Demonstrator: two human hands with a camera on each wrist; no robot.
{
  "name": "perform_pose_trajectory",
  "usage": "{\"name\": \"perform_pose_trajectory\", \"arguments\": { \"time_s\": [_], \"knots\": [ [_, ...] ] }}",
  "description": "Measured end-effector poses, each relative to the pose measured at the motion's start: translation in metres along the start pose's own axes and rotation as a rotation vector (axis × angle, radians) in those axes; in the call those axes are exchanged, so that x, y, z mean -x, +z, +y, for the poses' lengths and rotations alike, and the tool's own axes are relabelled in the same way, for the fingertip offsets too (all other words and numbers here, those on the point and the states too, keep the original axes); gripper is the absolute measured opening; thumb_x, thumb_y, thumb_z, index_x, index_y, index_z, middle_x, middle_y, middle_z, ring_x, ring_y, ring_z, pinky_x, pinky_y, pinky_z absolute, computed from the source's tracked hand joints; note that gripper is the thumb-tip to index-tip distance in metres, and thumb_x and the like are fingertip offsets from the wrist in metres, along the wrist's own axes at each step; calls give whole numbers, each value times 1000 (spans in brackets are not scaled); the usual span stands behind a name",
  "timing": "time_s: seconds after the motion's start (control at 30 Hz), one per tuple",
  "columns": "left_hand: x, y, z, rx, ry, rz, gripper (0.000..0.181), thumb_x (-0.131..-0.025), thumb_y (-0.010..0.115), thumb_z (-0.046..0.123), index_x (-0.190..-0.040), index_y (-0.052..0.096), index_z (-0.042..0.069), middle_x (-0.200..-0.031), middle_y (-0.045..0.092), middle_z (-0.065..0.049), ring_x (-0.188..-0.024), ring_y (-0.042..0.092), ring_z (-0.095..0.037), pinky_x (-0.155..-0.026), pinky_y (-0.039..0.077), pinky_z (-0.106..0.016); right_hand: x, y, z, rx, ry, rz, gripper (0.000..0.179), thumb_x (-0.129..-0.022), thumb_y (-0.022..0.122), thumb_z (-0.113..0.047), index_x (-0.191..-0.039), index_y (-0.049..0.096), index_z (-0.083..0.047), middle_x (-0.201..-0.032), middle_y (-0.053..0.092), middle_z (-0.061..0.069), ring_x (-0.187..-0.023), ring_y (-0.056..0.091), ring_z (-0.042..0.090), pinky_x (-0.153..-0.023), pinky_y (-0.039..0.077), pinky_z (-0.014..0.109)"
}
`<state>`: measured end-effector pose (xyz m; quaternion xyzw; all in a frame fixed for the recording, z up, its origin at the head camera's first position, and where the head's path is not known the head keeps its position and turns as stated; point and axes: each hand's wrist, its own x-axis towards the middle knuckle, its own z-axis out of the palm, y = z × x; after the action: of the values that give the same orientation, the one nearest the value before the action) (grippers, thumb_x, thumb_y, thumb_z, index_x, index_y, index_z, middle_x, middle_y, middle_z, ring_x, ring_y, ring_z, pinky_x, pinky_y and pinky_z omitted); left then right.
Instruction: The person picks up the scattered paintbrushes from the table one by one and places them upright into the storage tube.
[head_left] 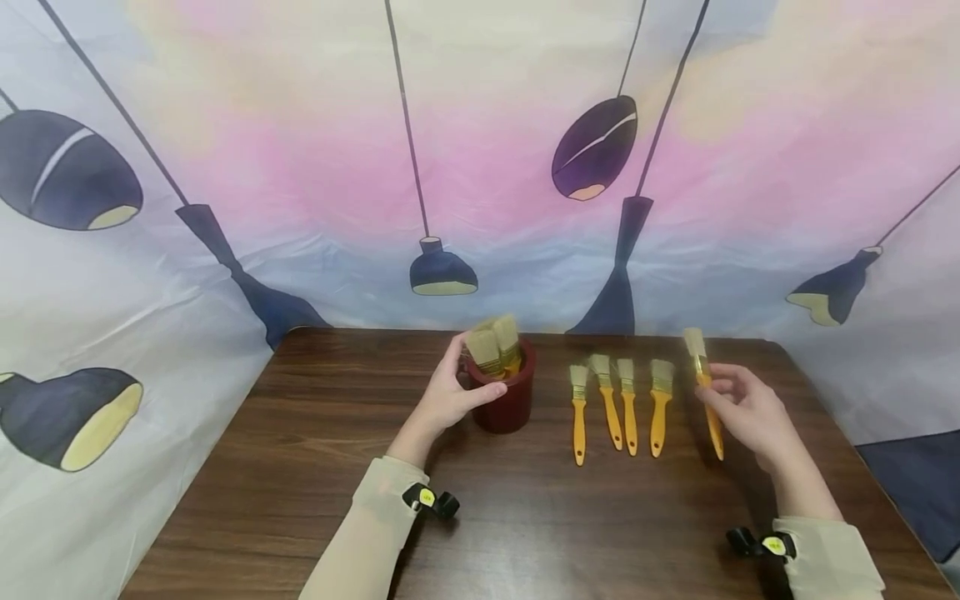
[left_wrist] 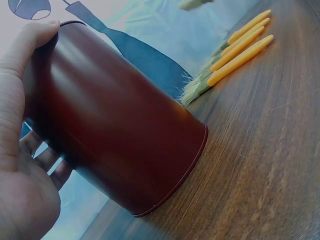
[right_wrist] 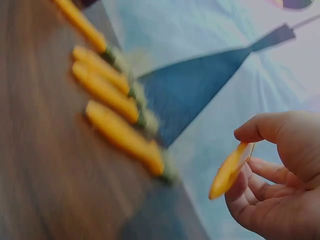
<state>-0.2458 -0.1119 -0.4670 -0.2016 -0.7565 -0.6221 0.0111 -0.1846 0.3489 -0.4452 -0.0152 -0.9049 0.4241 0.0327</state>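
Observation:
My left hand (head_left: 450,396) grips a dark red cup (head_left: 506,408), thumb over the near rim and fingers round the far left side. In the left wrist view the cup (left_wrist: 120,120) looks smooth and cylindrical. Paintbrushes (head_left: 495,346) stand in it, pale bristles up. At the right, my right hand (head_left: 750,412) pinches another paintbrush (head_left: 701,362) between thumb and fingers, bristles pointing away from me; its orange handle (right_wrist: 227,175) shows in the right wrist view. Between the hands, several orange-handled paintbrushes (head_left: 628,408) lie in a row on the table, bristles toward the back.
The brown wood-grain table (head_left: 337,433) ends at a back edge close behind the cup and brushes. Past it hangs a pale cloth backdrop (head_left: 315,167) printed with dark lamps. Each wrist wears a strap with a small black camera (head_left: 446,504).

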Motion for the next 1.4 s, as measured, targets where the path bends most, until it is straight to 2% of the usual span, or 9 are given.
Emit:
{"name": "perform_pose_trajectory", "arguments": {
  "time_s": [0.1, 0.2, 0.27, 0.47, 0.57, 0.67, 0.93, 1.23, 1.4],
  "knots": [
    [0, 3, -2, 7, 3, -10, 91, -88, 92, 29, -163, 42, 24, -153, 55, -9, -132, 57, -32, -111, 48, -61, 0, 2, -20, -31, -54, 9, 61, -110, 68, -32, -155, 49, 5, -131, 67, 30, -99, 67, 6, -76, 55, 22],
    [0, 3, -3, 12, 5, -12, 91, -87, 93, 31, -163, 42, 24, -152, 56, -9, -131, 58, -32, -110, 48, -61, -5, 8, -40, -75, -114, 4, 59, -111, 68, -27, -157, 48, 5, -131, 67, 29, -95, 64, -5, -78, 56, 21],
    [-1, 3, -3, 14, 8, -10, 91, -87, 93, 31, -162, 43, 24, -151, 56, -9, -130, 58, -32, -110, 48, -61, -11, 12, -55, -87, -150, -4, 59, -111, 67, -25, -158, 47, 4, -131, 67, 28, -98, 66, -2, -80, 56, 21],
    [0, 0, 0, 15, 11, -6, 90, -87, 93, 29, -162, 43, 23, -150, 56, -10, -130, 59, -32, -110, 48, -59, -28, 22, -97, -115, -201, -25, 65, -111, 67, -28, -165, 41, -1, -137, 66, 23, -119, 69, 31, -84, 54, 18],
    [0, 0, 1, 13, 9, -2, 89, -87, 92, 27, -162, 43, 23, -150, 57, -10, -130, 59, -32, -111, 48, -59, -36, 26, -115, -149, -223, -35, 68, -111, 68, -29, -166, 39, -3, -139, 65, 23, -124, 67, 39, -86, 54, 18],
    [0, 0, 1, 5, 5, 5, 88, -87, 92, 26, -161, 44, 23, -150, 57, -10, -130, 59, -32, -111, 47, -58, -43, 31, -132, -166, -242, -44, 68, -110, 68, -30, -166, 39, -5, -139, 65, 23, -124, 67, 39, -84, 57, 22],
    [-1, 0, 1, 4, 3, -7, 89, -88, 92, 27, -162, 43, 24, -150, 57, -9, -130, 58, -32, -111, 48, -59, -59, 46, -168, -228, -315, -48, 54, -110, 68, -24, -157, 50, -4, -134, 68, 18, -119, 69, 33, -94, 60, 38],
    [-2, -1, -2, 3, 14, -5, 90, -87, 93, 32, -162, 44, 24, -149, 57, -9, -129, 58, -32, -109, 48, -58, -65, 72, -202, -314, -362, -59, 42, -114, 62, -34, -141, 60, -2, -125, 68, 20, -94, 70, 30, -82, 60, 37],
    [-2, 0, -2, -1, 20, 3, 91, -87, 94, 30, -162, 44, 24, -148, 57, -9, -128, 59, -31, -109, 48, -57, -64, 88, -214, -304, -411, -68, 34, -114, 61, -35, -130, 63, -5, -122, 70, 16, -94, 72, 29, -78, 58, 43]
  ]
}}
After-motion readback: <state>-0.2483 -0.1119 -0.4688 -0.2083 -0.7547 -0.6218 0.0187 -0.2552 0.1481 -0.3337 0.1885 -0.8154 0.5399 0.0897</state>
